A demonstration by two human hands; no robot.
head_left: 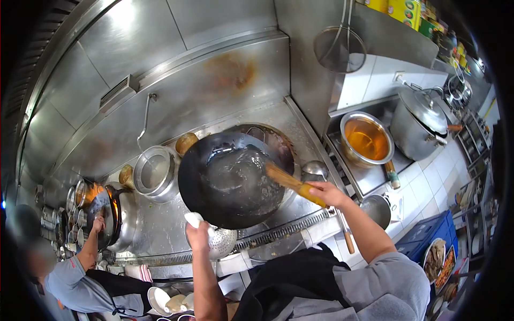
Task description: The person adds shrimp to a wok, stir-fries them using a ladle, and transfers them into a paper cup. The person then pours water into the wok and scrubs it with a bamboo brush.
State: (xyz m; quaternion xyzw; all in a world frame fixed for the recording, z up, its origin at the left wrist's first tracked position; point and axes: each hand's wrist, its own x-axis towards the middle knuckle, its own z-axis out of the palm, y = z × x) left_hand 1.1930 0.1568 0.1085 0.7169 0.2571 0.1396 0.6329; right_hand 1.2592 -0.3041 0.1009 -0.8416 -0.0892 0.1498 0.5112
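Observation:
A large black wok [194, 179] is tilted over the burner, with swirling water [235, 179] inside. My right hand [329, 194] is closed around the yellow handle of a bamboo wok brush [286, 178]; its bristle end reaches into the water. At the wok's near left edge, my left hand [198, 235] is closed on a folded white cloth [194, 218]. Whether its fingers also grip the wok through the cloth is hidden. Just right of that hand, below the wok, is a perforated metal strainer [222, 243].
A faucet [144, 123] stands behind a round metal pot [153, 171]. Right of the stove are a ladle [315, 170], a pot of orange liquid [369, 140] and a lidded stockpot [420, 125]. On the left, a co-worker [80, 283] handles another wok near flames.

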